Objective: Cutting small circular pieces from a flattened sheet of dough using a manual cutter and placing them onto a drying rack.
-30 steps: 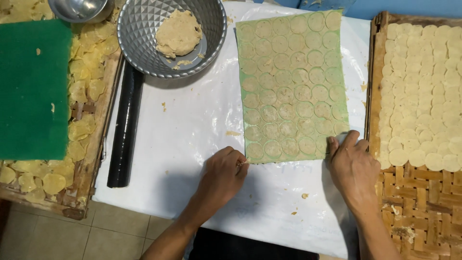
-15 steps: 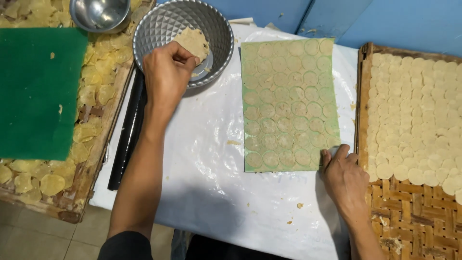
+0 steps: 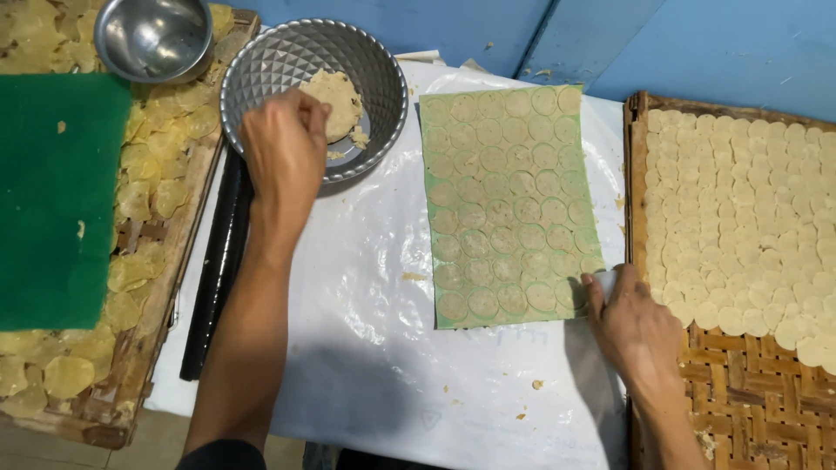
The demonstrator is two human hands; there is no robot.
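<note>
A sheet (image 3: pixel 509 204) lies mid-table, with a bowl (image 3: pixel 261 78) to its left holding dough (image 3: pixel 335 100). The left hand (image 3: pixel 283 152) is over the bowl's near rim. The right hand (image 3: pixel 636 326) rests at the sheet's near right corner. A woven tray (image 3: pixel 740 409) lies right; a roller (image 3: pixel 218 270) left.

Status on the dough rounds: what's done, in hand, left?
Done: the woven tray on the right is mostly covered with pale rounds, and the green sheet is cut full of circles. In hand: left hand reaches into the metal bowl at the dough lump; right hand touches the sheet's near corner. Left: the sheet's circles still lie there, and the tray's near end is bare.
</note>
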